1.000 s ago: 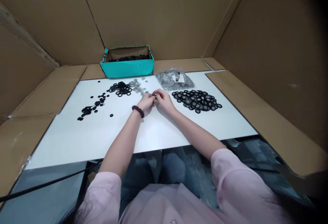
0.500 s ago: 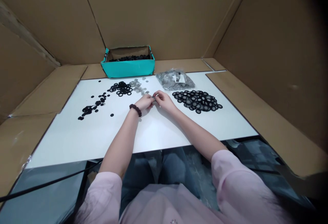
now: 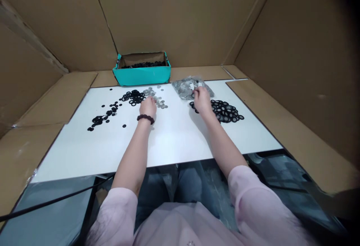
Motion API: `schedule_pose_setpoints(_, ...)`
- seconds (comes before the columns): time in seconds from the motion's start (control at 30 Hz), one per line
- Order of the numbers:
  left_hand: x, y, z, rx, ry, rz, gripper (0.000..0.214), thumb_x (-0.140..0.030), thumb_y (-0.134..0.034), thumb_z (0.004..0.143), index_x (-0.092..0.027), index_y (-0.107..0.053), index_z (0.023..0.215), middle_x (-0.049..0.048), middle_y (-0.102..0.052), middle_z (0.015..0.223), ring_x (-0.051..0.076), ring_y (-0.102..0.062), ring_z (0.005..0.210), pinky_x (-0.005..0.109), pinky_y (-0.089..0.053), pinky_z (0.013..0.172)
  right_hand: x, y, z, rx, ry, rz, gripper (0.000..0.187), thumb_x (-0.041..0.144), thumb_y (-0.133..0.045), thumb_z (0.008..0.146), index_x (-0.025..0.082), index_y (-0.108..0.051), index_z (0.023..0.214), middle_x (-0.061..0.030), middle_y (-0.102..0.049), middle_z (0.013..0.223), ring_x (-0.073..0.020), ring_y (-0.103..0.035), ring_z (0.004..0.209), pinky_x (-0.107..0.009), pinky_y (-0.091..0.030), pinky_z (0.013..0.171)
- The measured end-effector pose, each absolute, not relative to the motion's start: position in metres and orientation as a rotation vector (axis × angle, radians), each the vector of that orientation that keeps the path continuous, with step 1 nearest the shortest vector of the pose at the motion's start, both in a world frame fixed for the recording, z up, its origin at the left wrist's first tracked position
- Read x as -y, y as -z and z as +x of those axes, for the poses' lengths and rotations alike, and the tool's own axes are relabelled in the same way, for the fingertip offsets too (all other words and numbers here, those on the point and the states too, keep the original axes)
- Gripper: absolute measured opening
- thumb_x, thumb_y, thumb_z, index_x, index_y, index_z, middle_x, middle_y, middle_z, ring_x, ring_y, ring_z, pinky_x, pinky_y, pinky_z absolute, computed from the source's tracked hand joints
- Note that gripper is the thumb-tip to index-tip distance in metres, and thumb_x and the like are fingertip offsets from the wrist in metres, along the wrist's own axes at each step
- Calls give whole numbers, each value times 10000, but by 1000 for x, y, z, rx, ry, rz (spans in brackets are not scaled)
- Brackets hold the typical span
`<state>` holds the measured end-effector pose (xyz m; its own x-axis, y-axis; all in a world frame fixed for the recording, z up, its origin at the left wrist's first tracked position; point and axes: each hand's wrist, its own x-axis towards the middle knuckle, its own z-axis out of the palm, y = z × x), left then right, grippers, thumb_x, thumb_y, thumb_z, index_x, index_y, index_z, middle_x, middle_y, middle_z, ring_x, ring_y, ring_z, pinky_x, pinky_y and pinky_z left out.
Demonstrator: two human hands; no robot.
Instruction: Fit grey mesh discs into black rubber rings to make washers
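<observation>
My left hand (image 3: pixel 148 106), a dark scrunchie (image 3: pixel 145 119) at its wrist, is down between the pile of black rings (image 3: pixel 134 96) and the loose grey discs (image 3: pixel 161 102). Its fingers are curled, and whatever is in them is hidden. In the fingertips of my right hand (image 3: pixel 201 99) is a small black ring with a grey centre (image 3: pixel 193 95). That hand hovers in front of the clear bag of grey discs (image 3: pixel 182 88), at the left edge of a heap of black rings with grey centres (image 3: pixel 227 111).
A turquoise box (image 3: pixel 142 76) full of small black parts stands at the back. Small black discs (image 3: pixel 98 119) lie scattered on the left of the white table (image 3: pixel 174 141). Cardboard walls (image 3: pixel 185 21) enclose the back and sides.
My hands were together at the middle and have parted. The left has moved left to the rings and grey discs; the right has moved right, carrying a black ring with a grey centre.
</observation>
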<state>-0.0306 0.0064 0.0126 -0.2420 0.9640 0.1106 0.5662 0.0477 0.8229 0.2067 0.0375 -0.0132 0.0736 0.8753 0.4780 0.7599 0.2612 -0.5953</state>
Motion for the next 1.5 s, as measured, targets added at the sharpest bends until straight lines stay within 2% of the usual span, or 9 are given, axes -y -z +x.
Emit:
schedule_pose_setpoints(0.13, -13, -7, -60, -2138, -1168, 1466, 191, -107, -423, 821, -198, -588, 788, 121, -606, 901, 270, -552, 977, 399, -404, 883, -51, 29, 248, 1626, -86, -1656, 211, 171, -414, 852, 159, -610, 773, -138, -556, 812, -299, -525, 961, -506, -391, 924)
schedule_pose_setpoints(0.3, -16, 7, -75, -2145, -1149, 1580, 212, -99, -534, 757, -194, -663, 896, 154, -535, 1115, 344, -464, 1140, 457, -382, 921, -48, 34, 247, 1624, 14, -1658, 162, 114, -470, 797, 159, -612, 737, -148, -565, 838, -319, -500, 1004, -518, -389, 911)
schedule_pose_setpoints(0.57, -22, 13, -82, -2154, -1202, 1533, 230, -119, -458, 817, -148, -672, 895, 171, -591, 1075, 333, -498, 1119, 471, -376, 942, -12, 21, 154, 2040, -241, -1344, 173, 143, -472, 870, 179, -637, 911, -107, -610, 883, -259, -532, 916, -394, -428, 863)
schedule_pose_setpoints(0.7, -22, 9, -83, -2261, -1266, 1486, 228, -113, -424, 847, -135, -645, 899, 163, -590, 1072, 300, -552, 1067, 424, -389, 928, -7, 29, 122, 2160, -280, -1457, 206, 197, -558, 876, 132, -661, 1042, -147, -597, 992, -272, -540, 964, -374, -419, 873)
schedule_pose_setpoints(0.8, -20, 4, -74, -2269, -1308, 1529, 227, -119, -400, 879, -137, -618, 938, 135, -576, 1063, 279, -562, 1065, 384, -400, 907, -9, 30, 114, 2131, -279, -1518, 206, 244, -569, 891, 152, -693, 1028, -140, -582, 1006, -262, -547, 958, -353, -424, 857)
schedule_pose_setpoints(0.9, -19, 0, -56, -2272, -1206, 1714, 215, -154, -403, 897, -171, -607, 960, 131, -586, 1029, 273, -575, 1042, 378, -422, 880, -12, 26, 107, 2118, -313, -1578, 223, 251, -540, 912, 179, -708, 1041, -126, -579, 1021, -250, -553, 981, -327, -431, 841)
schedule_pose_setpoints(1.07, -19, 1, -30, -2214, -900, 2035, 288, -94, -363, 889, -148, -609, 1029, 160, -640, 1012, 278, -613, 996, 392, -439, 872, -18, 22, 93, 2142, -321, -1659, 341, 258, -494, 939, 201, -626, 1248, -116, -574, 1105, -243, -551, 1051, -307, -430, 851)
schedule_pose_setpoints(1.2, -19, 5, -30, -2197, -861, 2043, 284, -96, -378, 887, -142, -607, 1049, 156, -654, 1035, 263, -629, 997, 374, -451, 873, -27, 21, 87, 2182, -333, -1622, 299, 250, -461, 951, 227, -673, 1160, -97, -583, 1105, -225, -566, 1024, -290, -432, 823)
schedule_pose_setpoints(1.5, -21, 8, -34, -2114, -1068, 1928, 259, -89, -396, 872, -147, -602, 1019, 152, -659, 1021, 252, -632, 997, 380, -449, 891, -47, 32, 85, 2062, -362, -1498, 249, 182, -442, 927, 158, -669, 1027, -101, -633, 1008, -216, -589, 940, -289, -427, 820)
